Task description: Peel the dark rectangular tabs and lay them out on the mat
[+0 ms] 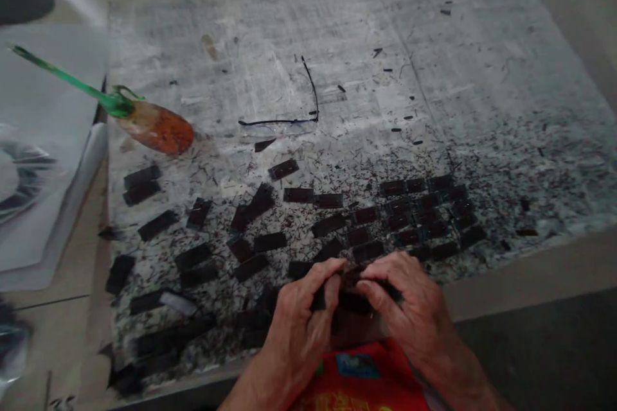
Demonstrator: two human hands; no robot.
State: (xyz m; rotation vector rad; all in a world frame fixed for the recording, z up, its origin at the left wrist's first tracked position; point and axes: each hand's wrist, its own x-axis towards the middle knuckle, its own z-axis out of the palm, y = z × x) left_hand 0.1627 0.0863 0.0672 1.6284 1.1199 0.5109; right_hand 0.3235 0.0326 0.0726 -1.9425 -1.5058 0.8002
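My left hand (pixel 299 327) and my right hand (pixel 409 308) meet at the near edge of a speckled, stained white board (pixel 289 32). Their fingers pinch a small dark rectangular strip (pixel 354 302), partly hidden by my fingers. Similar dark strips (pixel 328 225) lie scattered over the near half of the board. Many sit in a loose, tight cluster (pixel 424 218) just beyond my right hand. Others lie in a looser spread to the left of my left hand, and dark flecks cover the surface around them.
A red printed packet (pixel 361 372) lies below my hands. On the board are a green-handled implement with an orange, bulbous end (pixel 157 130) and a thin black curved line of wire or fibre (pixel 308 99). White sheets (pixel 48 109) lie to the left.
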